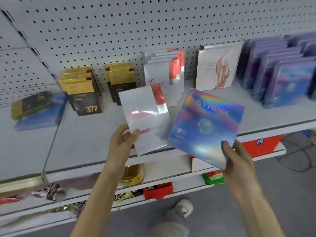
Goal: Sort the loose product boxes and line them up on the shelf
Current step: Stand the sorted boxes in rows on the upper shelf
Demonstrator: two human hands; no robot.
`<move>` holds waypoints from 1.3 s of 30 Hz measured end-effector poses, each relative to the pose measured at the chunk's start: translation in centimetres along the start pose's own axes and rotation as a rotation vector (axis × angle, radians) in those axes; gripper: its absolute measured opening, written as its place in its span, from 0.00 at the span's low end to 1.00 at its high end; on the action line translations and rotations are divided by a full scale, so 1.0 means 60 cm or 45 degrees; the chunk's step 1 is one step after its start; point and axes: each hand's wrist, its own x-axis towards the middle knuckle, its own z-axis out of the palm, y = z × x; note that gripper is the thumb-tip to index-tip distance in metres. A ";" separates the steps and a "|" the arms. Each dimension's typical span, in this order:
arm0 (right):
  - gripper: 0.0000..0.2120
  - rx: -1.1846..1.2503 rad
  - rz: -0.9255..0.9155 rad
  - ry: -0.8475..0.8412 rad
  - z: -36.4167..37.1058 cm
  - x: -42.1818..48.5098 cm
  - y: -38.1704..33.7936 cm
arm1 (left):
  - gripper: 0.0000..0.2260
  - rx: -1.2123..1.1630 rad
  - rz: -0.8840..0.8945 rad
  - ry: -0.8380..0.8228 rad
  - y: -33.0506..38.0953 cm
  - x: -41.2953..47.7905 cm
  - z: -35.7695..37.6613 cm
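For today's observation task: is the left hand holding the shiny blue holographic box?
No, the left hand grips the white-and-red flat box.

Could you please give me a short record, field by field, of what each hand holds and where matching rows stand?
left hand: grips a white-and-red box by its lower corner
right hand: grips a holographic blue box by its lower corner
white-and-red row: upright on the shelf, behind the left hand's box
blue-purple rows: upright, at the shelf's right end
loose: black-and-gold box lying on a flat blue box, far left
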 end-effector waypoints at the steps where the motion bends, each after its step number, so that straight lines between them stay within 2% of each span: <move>1: 0.14 -0.018 0.018 -0.001 -0.007 0.016 -0.005 | 0.10 0.031 0.032 -0.014 -0.001 0.016 0.015; 6: 0.13 -0.135 0.022 0.057 -0.055 0.101 -0.044 | 0.11 0.155 0.095 -0.106 -0.006 0.128 0.107; 9: 0.14 -0.143 0.024 0.033 -0.066 0.148 -0.070 | 0.12 0.251 0.172 -0.075 -0.015 0.200 0.146; 14: 0.13 -0.274 -0.002 -0.075 -0.057 0.215 -0.109 | 0.15 0.610 0.392 0.216 -0.026 0.274 0.186; 17: 0.14 -0.279 -0.020 -0.098 -0.055 0.241 -0.116 | 0.17 0.724 0.405 0.398 -0.032 0.271 0.202; 22: 0.14 -0.228 0.022 -0.126 -0.068 0.271 -0.115 | 0.21 0.588 0.332 0.606 -0.043 0.266 0.215; 24: 0.14 -0.226 0.040 -0.147 -0.073 0.282 -0.116 | 0.19 0.610 0.312 0.677 -0.039 0.262 0.221; 27: 0.15 -0.234 0.041 -0.201 -0.084 0.299 -0.122 | 0.13 0.624 0.430 0.770 -0.028 0.228 0.255; 29: 0.14 -0.230 0.024 -0.240 -0.097 0.310 -0.130 | 0.08 0.517 0.488 0.688 -0.015 0.201 0.298; 32: 0.14 -0.255 -0.023 -0.296 -0.128 0.322 -0.152 | 0.07 0.321 0.355 0.247 -0.002 0.169 0.386; 34: 0.14 -0.282 -0.057 -0.343 -0.164 0.328 -0.170 | 0.07 0.255 0.290 0.045 -0.001 0.150 0.446; 39: 0.16 -0.411 -0.210 -0.355 -0.298 0.357 -0.246 | 0.08 0.231 0.284 -0.033 -0.014 0.102 0.582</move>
